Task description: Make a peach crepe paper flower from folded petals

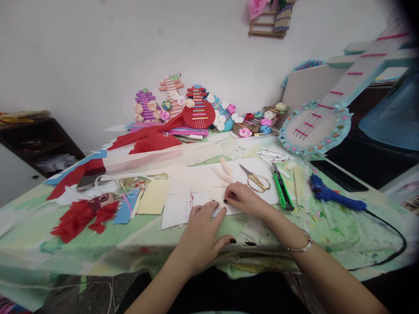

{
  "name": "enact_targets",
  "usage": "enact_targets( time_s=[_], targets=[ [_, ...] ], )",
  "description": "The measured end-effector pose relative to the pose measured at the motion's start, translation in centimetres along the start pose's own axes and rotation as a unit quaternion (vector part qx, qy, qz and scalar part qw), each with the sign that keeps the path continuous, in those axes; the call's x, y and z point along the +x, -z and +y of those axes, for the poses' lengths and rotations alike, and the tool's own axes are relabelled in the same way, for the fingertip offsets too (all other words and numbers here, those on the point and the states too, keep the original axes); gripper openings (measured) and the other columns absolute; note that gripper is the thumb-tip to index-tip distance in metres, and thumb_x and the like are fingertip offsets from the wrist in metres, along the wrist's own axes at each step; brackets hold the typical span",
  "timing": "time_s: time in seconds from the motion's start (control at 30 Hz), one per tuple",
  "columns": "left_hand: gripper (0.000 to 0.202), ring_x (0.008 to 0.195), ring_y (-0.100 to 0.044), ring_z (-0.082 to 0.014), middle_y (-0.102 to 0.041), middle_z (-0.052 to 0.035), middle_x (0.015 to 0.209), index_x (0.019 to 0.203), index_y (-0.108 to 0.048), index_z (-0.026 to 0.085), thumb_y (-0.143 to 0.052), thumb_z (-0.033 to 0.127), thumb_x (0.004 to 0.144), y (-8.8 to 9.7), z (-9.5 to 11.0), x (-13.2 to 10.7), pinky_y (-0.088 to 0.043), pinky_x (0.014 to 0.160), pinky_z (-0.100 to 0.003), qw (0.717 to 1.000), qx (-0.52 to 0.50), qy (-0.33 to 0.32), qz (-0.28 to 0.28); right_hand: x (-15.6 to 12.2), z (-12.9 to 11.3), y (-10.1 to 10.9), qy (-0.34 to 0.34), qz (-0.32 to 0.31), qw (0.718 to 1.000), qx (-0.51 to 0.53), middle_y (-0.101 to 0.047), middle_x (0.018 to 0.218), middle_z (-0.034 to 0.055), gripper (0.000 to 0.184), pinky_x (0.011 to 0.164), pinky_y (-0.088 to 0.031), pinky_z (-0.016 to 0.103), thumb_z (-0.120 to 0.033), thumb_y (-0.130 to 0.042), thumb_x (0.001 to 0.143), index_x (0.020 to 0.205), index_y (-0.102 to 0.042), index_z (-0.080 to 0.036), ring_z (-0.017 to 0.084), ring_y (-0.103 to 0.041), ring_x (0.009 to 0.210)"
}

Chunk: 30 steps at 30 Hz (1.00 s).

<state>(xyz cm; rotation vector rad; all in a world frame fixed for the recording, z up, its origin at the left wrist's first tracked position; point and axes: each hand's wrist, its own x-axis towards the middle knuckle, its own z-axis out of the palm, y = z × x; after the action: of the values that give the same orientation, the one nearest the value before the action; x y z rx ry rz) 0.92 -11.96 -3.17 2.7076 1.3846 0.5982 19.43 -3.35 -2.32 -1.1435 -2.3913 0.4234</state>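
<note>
My left hand (203, 229) rests on the near edge of a white sheet (178, 209), its fingers lying flat and the thumb stretched apart. Close beside it, my right hand (244, 198) has its fingers curled together in a pinch over a small pale piece of paper. Whatever lies between those fingertips is too small and pale to make out. Just beyond the hands, pale peach strips (224, 171) lie on the sheet. A pair of gold-handled scissors (257, 179) rests right of them, blades pointing away to the left. The sheet carries some red marks.
To the right lie a green utility knife (282, 187), a blue glue gun (334, 194) with its cord, and a black phone (338, 175). Red fabric (78, 216) and a yellow paper piece (153, 196) lie left. Several decorated paper instruments, including a red one (199, 115), stand behind.
</note>
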Motion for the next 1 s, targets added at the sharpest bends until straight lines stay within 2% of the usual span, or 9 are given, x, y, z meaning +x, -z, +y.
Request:
enact_targets(
  time_s=[0.3,0.43,0.53,0.6,0.67,0.8,0.9,1.0],
  targets=[
    [0.054,0.122,-0.038,-0.0293,-0.044,-0.0138,0.132,0.129,-0.044,0.019,-0.056,0.042,0.081,0.0,-0.1,-0.3,-0.034,0.098,-0.048,1.0,-0.014,-0.002,0.001,0.1,0.0,-0.1,-0.033,0.003,0.999,-0.018,-0.059,0.075,0.0029,0.003,0.069,-0.033,0.028,-0.014,-0.06,0.077,0.076,-0.058,-0.016,0.016,-0.049,0.076],
    [0.046,0.118,-0.043,-0.0257,-0.049,-0.0127,0.127,0.13,-0.042,0.019,-0.049,0.032,0.086,0.6,-0.9,0.2,-0.037,0.097,-0.045,0.997,-0.076,-0.011,-0.001,0.0,-0.2,0.0,-0.024,0.0,0.999,-0.033,-0.058,0.077,0.0032,0.004,0.07,-0.033,0.028,-0.013,-0.059,0.077,0.077,-0.057,-0.016,0.017,-0.048,0.078],
    [0.031,0.105,-0.053,-0.0204,-0.058,-0.0106,0.112,0.119,-0.051,0.017,-0.038,0.018,0.09,1.3,-2.2,1.7,-0.043,0.092,-0.037,0.99,-0.142,0.003,0.019,-0.1,-0.4,0.1,-0.018,-0.003,0.999,-0.043,-0.058,0.081,0.0043,0.005,0.072,-0.033,0.029,-0.012,-0.058,0.078,0.078,-0.057,-0.016,0.017,-0.047,0.08],
    [0.026,0.099,-0.055,-0.0196,-0.06,-0.0093,0.105,0.106,-0.057,0.016,-0.04,0.013,0.087,1.6,-3.2,3.2,-0.045,0.088,-0.035,0.989,-0.143,0.011,0.027,-0.1,-0.5,0.1,-0.01,-0.003,0.999,-0.048,-0.058,0.081,0.0047,0.005,0.072,-0.033,0.029,-0.012,-0.058,0.079,0.079,-0.056,-0.016,0.018,-0.047,0.082],
    [0.021,0.095,-0.056,-0.0199,-0.061,-0.0081,0.099,0.096,-0.061,0.016,-0.047,0.01,0.082,1.8,-4.1,4.7,-0.045,0.086,-0.034,0.992,-0.125,0.008,0.013,-0.1,-0.4,0.1,0.006,0.0,0.999,-0.054,-0.058,0.081,0.0047,0.005,0.072,-0.033,0.029,-0.012,-0.058,0.079,0.078,-0.056,-0.016,0.019,-0.046,0.082],
    [0.015,0.082,-0.059,-0.0176,-0.064,-0.0035,0.084,0.083,-0.064,0.016,-0.056,0.008,0.072,1.6,-5.2,6.9,-0.045,0.076,-0.029,0.987,-0.144,0.029,-0.061,-0.2,-0.3,0.0,0.066,0.015,0.996,-0.059,-0.058,0.078,0.0049,0.007,0.071,-0.034,0.029,-0.011,-0.058,0.078,0.076,-0.056,-0.017,0.019,-0.046,0.083],
    [0.013,0.074,-0.058,-0.0147,-0.064,-0.0008,0.076,0.077,-0.063,0.016,-0.056,0.008,0.07,1.5,-5.4,7.5,-0.044,0.069,-0.025,0.974,-0.198,0.048,-0.099,-0.3,-0.5,0.1,0.129,0.018,0.991,-0.043,-0.059,0.076,0.005,0.011,0.071,-0.036,0.03,-0.008,-0.052,0.081,0.076,-0.056,-0.017,0.019,-0.047,0.081],
    [0.012,0.07,-0.056,-0.0136,-0.062,-0.0005,0.074,0.076,-0.062,0.015,-0.054,0.008,0.07,1.5,-5.4,7.4,-0.041,0.065,-0.023,0.966,-0.225,0.051,-0.115,-0.5,-0.8,0.1,0.163,0.017,0.986,-0.034,-0.059,0.073,0.0055,0.016,0.068,-0.038,0.03,-0.009,-0.046,0.084,0.075,-0.056,-0.018,0.018,-0.048,0.077]
  ],
)
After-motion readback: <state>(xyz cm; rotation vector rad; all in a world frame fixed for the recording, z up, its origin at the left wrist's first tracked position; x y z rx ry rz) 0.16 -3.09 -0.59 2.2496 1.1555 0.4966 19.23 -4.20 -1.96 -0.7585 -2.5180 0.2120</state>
